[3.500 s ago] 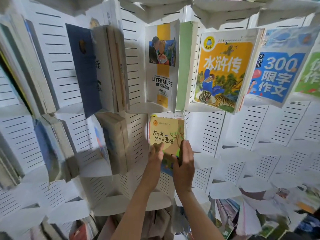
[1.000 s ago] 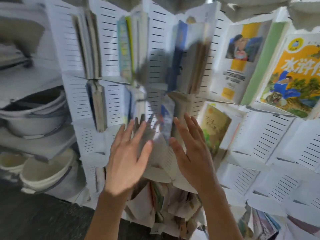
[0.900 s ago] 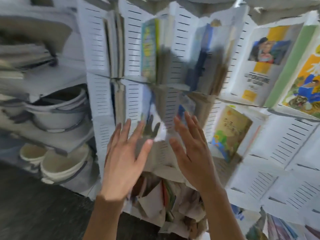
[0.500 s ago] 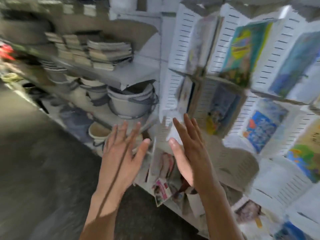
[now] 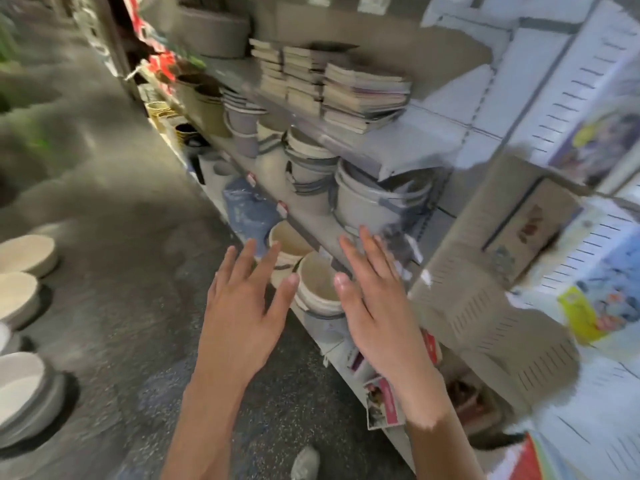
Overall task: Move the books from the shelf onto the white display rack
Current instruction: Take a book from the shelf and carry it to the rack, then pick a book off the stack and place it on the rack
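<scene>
Reaching forward, left hand (image 5: 242, 317) and right hand (image 5: 377, 306) are both spread flat, grasping nothing. Beyond them, at twelve o'clock, stacked books (image 5: 360, 95) lie on the shelf (image 5: 408, 150). Judged stiff, moderately heavy, best gripped across spine edges; white display rack (image 5: 588, 393) at three o'clock.

blur: whole view smeared | rack (image 5: 588, 209): cut off at right edge, covers unreadable | books (image 5: 360, 95): titles illegible | shoe (image 5: 304, 464): clipped by bottom edge | bowls (image 5: 20, 292): cropped at left
</scene>
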Motion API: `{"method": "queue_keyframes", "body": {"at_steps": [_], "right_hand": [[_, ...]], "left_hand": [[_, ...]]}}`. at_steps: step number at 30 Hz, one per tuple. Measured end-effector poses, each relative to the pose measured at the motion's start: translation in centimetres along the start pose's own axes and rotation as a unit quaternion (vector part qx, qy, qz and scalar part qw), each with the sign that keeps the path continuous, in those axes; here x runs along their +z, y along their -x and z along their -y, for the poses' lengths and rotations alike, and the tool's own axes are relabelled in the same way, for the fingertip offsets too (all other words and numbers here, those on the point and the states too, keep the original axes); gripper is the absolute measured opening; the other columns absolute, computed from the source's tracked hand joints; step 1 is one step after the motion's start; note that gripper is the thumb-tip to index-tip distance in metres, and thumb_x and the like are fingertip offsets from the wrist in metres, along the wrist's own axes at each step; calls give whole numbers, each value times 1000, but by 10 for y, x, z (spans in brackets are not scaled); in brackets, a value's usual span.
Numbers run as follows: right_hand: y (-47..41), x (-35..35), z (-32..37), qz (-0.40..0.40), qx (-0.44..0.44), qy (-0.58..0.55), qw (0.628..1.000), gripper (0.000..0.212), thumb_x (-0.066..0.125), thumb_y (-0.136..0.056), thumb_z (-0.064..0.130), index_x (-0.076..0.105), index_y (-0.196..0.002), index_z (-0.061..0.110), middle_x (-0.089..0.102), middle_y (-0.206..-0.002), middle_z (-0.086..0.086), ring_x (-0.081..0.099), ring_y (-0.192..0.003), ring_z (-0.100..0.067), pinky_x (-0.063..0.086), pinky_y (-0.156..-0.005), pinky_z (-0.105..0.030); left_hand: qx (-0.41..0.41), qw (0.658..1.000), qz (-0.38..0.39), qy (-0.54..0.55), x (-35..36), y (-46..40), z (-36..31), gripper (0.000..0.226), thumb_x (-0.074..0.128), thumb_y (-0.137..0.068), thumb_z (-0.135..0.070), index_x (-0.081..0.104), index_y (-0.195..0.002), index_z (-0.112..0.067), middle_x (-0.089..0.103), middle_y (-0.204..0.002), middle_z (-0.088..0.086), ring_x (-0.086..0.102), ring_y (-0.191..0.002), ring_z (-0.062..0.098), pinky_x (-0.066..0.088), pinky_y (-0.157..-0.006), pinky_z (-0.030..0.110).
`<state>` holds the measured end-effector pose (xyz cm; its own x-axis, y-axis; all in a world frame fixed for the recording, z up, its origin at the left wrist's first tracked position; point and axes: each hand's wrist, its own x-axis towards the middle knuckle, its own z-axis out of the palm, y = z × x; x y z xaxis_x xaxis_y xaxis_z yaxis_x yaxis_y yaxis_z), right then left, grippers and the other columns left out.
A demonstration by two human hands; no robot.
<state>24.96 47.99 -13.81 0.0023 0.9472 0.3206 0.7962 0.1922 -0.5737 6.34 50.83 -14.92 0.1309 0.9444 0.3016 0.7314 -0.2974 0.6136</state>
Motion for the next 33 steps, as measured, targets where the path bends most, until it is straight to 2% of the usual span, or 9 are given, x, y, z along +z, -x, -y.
{"method": "queue_keyframes", "body": {"at_steps": [3,10,16,20,24,28,33], "right_hand": [[-44,29,8,15,-20,-24,999,69,15,-94,67,25,-155,35,6,-165,12,-3,-151,-4,6,-123,-33],[-178,95,29,28,-60,-85,994,77,8,-92,75,24,-156,36,11,-166,7,2,-152,-10,16,-123,-46],[-275,132,51,37,-83,-109,990,76,8,-91,77,26,-154,37,15,-165,9,5,-151,-5,16,-122,-50],[-320,153,58,54,-80,-107,990,82,5,-86,82,24,-154,39,11,-165,12,4,-151,-3,15,-123,-43],[-365,174,69,62,-53,-111,991,71,15,-90,73,25,-153,43,7,-164,19,-2,-148,5,12,-124,-39],[-410,204,83,43,-41,-111,992,68,19,-92,69,29,-153,41,10,-163,21,-1,-148,7,14,-124,-40],[-482,242,109,2,-9,-103,995,71,19,-88,69,28,-152,41,10,-163,20,1,-147,7,9,-123,-32]], "left_hand": [[-26,999,-14,-19,-9,-27,29,80,11,-86,-79,30,-153,-40,18,-165,-5,5,-153,17,13,-122,43],[-65,995,-56,-57,-44,-137,94,82,11,-87,-79,35,-152,-36,23,-164,-2,10,-153,20,15,-122,44],[-97,990,-89,-49,-64,-208,142,85,10,-87,-81,39,-151,-33,25,-163,-3,10,-153,17,16,-121,43],[-102,989,-98,-44,-75,-243,172,86,9,-87,-83,40,-151,-34,28,-162,-3,11,-153,15,16,-121,42],[-105,990,-87,-26,-83,-288,199,82,14,-86,-78,38,-151,-35,24,-163,-5,8,-153,13,15,-118,37],[-77,995,-68,-16,-92,-343,238,80,13,-87,-77,35,-152,-36,22,-164,-6,7,-153,13,15,-119,39],[-28,998,-59,-7,-117,-426,289,81,11,-86,-79,33,-153,-38,20,-164,-7,9,-152,13,16,-119,39]]}}
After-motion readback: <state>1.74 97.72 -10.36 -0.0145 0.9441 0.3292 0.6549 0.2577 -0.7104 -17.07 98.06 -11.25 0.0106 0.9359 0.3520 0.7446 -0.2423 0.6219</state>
